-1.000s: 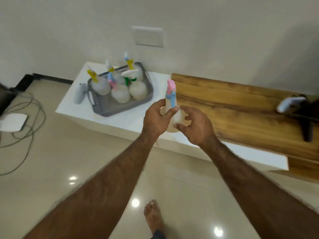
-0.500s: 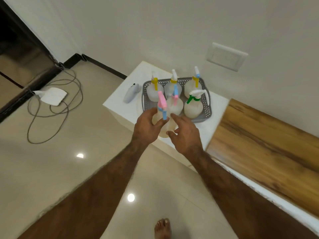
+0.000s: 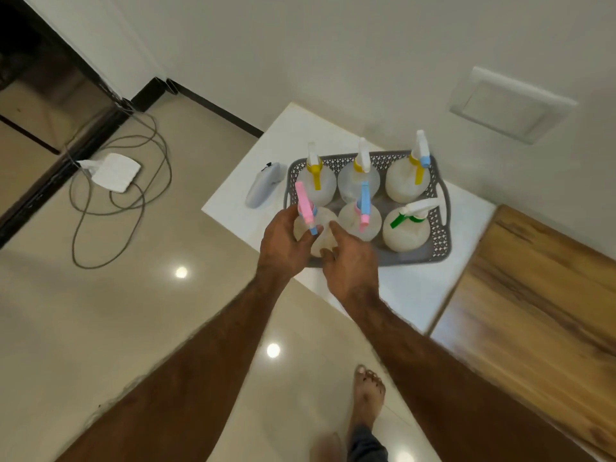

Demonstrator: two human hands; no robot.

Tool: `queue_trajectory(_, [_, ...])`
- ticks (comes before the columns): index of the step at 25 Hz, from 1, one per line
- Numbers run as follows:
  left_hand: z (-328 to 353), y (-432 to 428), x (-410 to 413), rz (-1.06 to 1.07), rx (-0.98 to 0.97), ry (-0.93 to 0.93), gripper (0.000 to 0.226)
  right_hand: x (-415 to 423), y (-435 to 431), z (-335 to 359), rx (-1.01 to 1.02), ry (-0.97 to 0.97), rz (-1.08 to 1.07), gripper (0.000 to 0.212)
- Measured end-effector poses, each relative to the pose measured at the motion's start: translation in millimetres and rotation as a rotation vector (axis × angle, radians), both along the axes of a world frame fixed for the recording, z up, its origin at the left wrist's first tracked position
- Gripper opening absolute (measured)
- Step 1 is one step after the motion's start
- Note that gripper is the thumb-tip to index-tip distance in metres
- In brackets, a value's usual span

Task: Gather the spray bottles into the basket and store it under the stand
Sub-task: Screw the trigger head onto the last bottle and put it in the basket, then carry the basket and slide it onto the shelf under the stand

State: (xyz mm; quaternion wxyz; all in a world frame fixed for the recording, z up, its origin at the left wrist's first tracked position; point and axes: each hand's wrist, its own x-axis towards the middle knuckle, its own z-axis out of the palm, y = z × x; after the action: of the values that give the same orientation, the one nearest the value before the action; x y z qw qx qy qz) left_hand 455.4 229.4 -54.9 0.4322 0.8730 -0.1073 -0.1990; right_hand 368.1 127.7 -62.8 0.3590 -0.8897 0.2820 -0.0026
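Note:
A grey perforated basket [image 3: 439, 240] stands on the white stand top [image 3: 413, 288], with several round translucent spray bottles upright in it, such as a green-triggered one [image 3: 405, 233] and a yellow-triggered one [image 3: 407, 181]. A bottle with a pink and blue spray head [image 3: 318, 225] sits over the basket's near left corner. My left hand [image 3: 283, 246] grips its left side. My right hand [image 3: 350, 258] holds its right side, with the fingers curled round the body. Whether the bottle rests on the basket floor is hidden by my hands.
A small grey device [image 3: 265, 188] lies on the stand top left of the basket. A wooden board [image 3: 533, 288] covers the stand to the right. A white adapter [image 3: 115, 173] with looped cables lies on the tiled floor at left. My bare foot [image 3: 366, 398] is below.
Both hands have carried the pink-headed bottle leftward from in front of the wooden board to the basket's near left corner. The view has swung left and closer to the basket.

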Motion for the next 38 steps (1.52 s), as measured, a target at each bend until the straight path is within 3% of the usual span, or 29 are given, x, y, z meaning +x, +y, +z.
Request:
queue_trajectory(4, [-22.8, -7.1, 12.3, -0.024, 0.015, -0.013, 0.055, 19.7, -0.1, -23.7, 0.081, 0.023, -0.003, 0.046])
queue_trajectory(12, [-49.8, -7.1, 9.0, -0.055, 0.047, -0.120, 0.039, 15.1, 6.5, -43.8, 0.166, 0.076, -0.011, 0.052])
queue_trajectory(15, [-53.6, -1.8, 6.5, -0.006, 0.072, -0.182, 0.043, -7.3, 2.0, -36.1, 0.189, -0.068, -0.055, 0.035])
queue_trajectory(18, [-56.1, 12.4, 7.0, 0.164, 0.053, -0.266, 0.038, -48.0, -27.0, -32.4, 0.011, -0.212, -0.133, 0.010])
queue_trajectory(20, [-54.6, 15.6, 14.3, 0.314, 0.028, -0.222, 0.032, -71.3, -63.8, -36.1, -0.103, -0.208, -0.280, 0.005])
queue_trajectory(23, [-57.0, 6.9, 31.8, 0.443, 0.086, 0.059, 0.035, -78.7, -127.7, -44.8, -0.182, -0.220, -0.567, 0.015])
queue_trajectory(26, [-61.8, -7.5, 40.8, 0.390, 0.059, 0.251, 0.038, -56.3, -171.0, -56.5, -0.034, -0.133, -0.694, 0.031])
queue_trajectory(28, [-63.5, -15.7, 40.6, 0.395, 0.034, 0.268, 0.039, -37.7, -185.8, -64.1, 0.215, -0.064, -0.687, 0.039])
queue_trajectory(30, [-67.6, -18.6, 40.2, 0.407, 0.009, 0.240, 0.037, -24.8, -191.7, -71.1, 0.338, -0.082, -0.643, 0.037])
queue_trajectory(38, [-69.3, -21.7, 31.0, 0.497, 0.016, 0.173, 0.029, -19.4, -189.4, -85.9, 0.258, -0.111, -0.760, 0.035])
